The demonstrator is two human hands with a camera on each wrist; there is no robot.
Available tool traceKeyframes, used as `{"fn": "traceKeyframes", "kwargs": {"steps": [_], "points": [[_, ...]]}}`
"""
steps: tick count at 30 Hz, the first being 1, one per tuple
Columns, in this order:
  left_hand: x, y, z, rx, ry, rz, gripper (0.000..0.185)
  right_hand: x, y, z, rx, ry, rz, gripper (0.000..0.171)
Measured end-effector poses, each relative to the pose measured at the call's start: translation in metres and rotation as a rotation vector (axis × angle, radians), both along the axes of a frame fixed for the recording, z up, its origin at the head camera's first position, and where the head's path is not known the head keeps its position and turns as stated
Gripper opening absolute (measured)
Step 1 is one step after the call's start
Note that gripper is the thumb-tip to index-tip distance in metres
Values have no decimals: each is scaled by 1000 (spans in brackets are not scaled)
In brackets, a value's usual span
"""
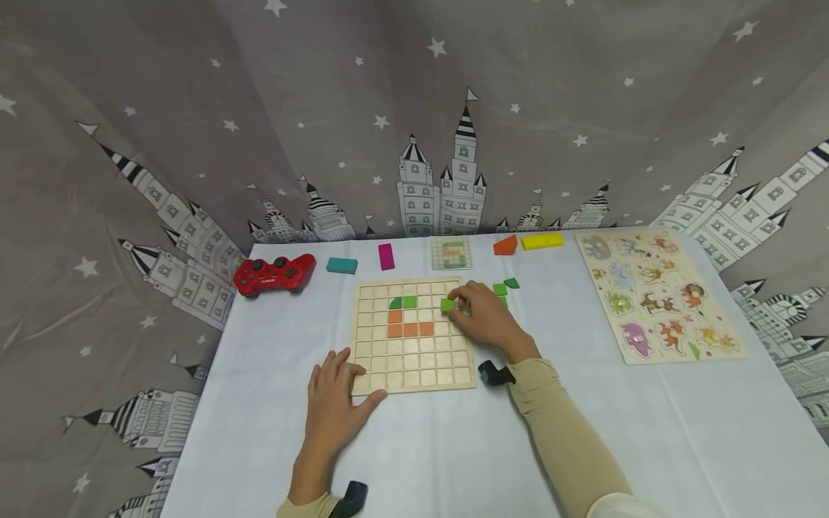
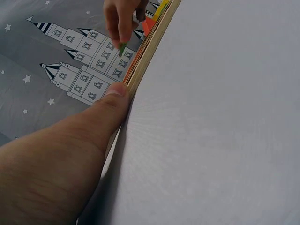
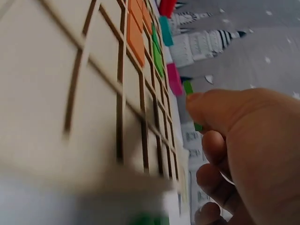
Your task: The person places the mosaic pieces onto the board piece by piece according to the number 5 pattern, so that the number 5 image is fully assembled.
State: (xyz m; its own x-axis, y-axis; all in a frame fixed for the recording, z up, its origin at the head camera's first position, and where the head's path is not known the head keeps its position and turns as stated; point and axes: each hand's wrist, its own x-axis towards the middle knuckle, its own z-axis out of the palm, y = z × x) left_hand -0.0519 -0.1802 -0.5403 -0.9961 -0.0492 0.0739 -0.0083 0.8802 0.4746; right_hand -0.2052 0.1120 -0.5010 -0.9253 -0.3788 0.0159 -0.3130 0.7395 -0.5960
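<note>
A wooden grid board [image 1: 414, 360] lies in the middle of the white table. It holds orange squares [image 1: 409, 329] and green pieces [image 1: 403, 302]. My right hand [image 1: 476, 309] pinches a green square tile [image 1: 447, 304] over the board's upper right cells; the same green square tile [image 2: 122, 49] shows in the left wrist view between the fingertips. My left hand [image 1: 337, 399] lies flat at the board's lower left corner, thumb [image 2: 115, 101] pressed against the board's edge [image 2: 150, 42]. In the right wrist view the right hand [image 3: 234, 154] hovers over the grid board [image 3: 70, 93].
Loose green pieces [image 1: 505, 286] lie right of the board. At the back lie a red game controller [image 1: 275, 274], a teal block [image 1: 341, 265], a magenta block [image 1: 386, 256], a pattern card [image 1: 451, 253], an orange block [image 1: 505, 246] and a yellow block [image 1: 542, 241]. An animal puzzle board [image 1: 657, 291] lies at the right.
</note>
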Motion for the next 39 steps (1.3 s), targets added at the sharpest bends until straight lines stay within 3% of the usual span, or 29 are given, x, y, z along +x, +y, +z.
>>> {"fn": "traceKeyframes", "kwargs": {"steps": [7,13,23,33,39], "points": [[0,0,0,0,-15,-2,59,-18,-37,-4,73,20,75,29],[2,-1,1,-1,-16,-1,58,-23,-49,-10,120,27,74,28],[2,-1,2,-14,-21,3,59,-23,-56,-1,169,85,47,26],[-2,4,2,-12,4,-1,59,-25,-34,-5,200,73,-10,26],[0,0,2,-15,-15,6,58,-15,21,-5,132,47,-57,29]]}}
